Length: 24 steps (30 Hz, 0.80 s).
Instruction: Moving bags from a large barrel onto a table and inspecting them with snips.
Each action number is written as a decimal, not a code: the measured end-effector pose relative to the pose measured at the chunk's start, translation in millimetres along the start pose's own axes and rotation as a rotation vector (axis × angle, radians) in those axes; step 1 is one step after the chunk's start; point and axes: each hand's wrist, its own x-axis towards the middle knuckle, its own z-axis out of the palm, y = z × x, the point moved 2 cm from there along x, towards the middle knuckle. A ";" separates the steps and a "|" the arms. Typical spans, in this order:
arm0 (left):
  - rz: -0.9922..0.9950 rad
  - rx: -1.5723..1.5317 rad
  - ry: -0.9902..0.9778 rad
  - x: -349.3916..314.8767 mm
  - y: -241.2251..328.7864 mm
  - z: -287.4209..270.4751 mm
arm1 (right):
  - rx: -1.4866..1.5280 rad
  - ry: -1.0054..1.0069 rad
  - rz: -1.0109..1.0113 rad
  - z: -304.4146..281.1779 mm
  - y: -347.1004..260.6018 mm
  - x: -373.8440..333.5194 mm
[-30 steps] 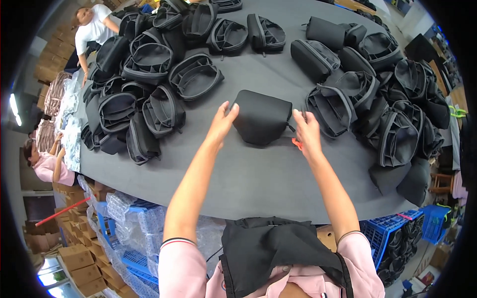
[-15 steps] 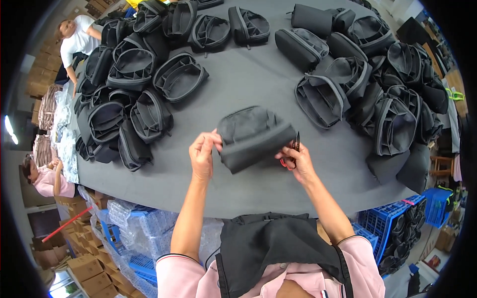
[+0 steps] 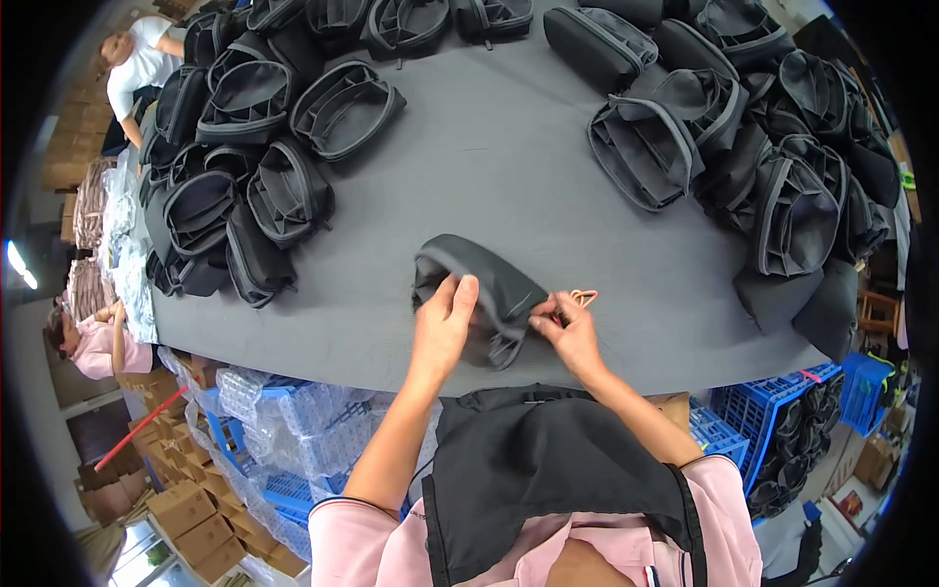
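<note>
A black fabric pouch (image 3: pixel 499 279) is held tilted just above the grey table, its opening facing my left side. My left hand (image 3: pixel 445 328) is closed on the pouch's near rim, thumb on top and the other fingers partly hidden. At the pouch's right end, my right hand (image 3: pixel 567 333) pinches the corner with thumb and fingertips. Small scissors with orange-red handle loops (image 3: pixel 585 296) are tucked in that same hand; their blades are hidden.
Similar black pouches (image 3: pixel 245 93) are heaped on the left and right of the grey table (image 3: pixel 469 186). Blue crates (image 3: pixel 753 416) stand below its front edge at right, bubble wrap (image 3: pixel 264 411) and cartons at left. Two people are at the far left.
The pouch has been turned over and drawn nearer to me. My left hand has shifted right onto its rim, and my right hand now pinches its corner. The scissors have turned in the right hand.
</note>
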 end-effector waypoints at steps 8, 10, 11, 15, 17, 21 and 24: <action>0.549 0.685 0.165 -21.2 -7.0 14.3 | 0.177 -0.354 0.402 -40.5 -8.0 -9.2; 0.735 0.841 0.052 -34.0 -1.7 15.0 | 0.295 -0.198 0.286 -43.3 -26.8 1.2; 0.787 0.857 0.040 -32.9 -5.9 17.4 | 0.314 -0.150 0.267 -39.1 -35.3 9.8; 0.893 0.951 -0.085 -40.1 -19.7 18.7 | 0.346 -0.111 0.260 -19.2 -49.7 31.9; 0.877 1.005 -0.106 -45.2 -24.9 14.7 | 0.348 -0.133 0.300 -11.4 -39.8 31.0; 0.593 0.723 -0.117 -50.9 -22.8 9.5 | 0.360 -0.200 0.394 4.1 -24.4 19.1; 0.209 0.484 0.042 -36.2 -27.7 14.1 | 0.380 -0.243 0.427 21.8 -21.5 6.2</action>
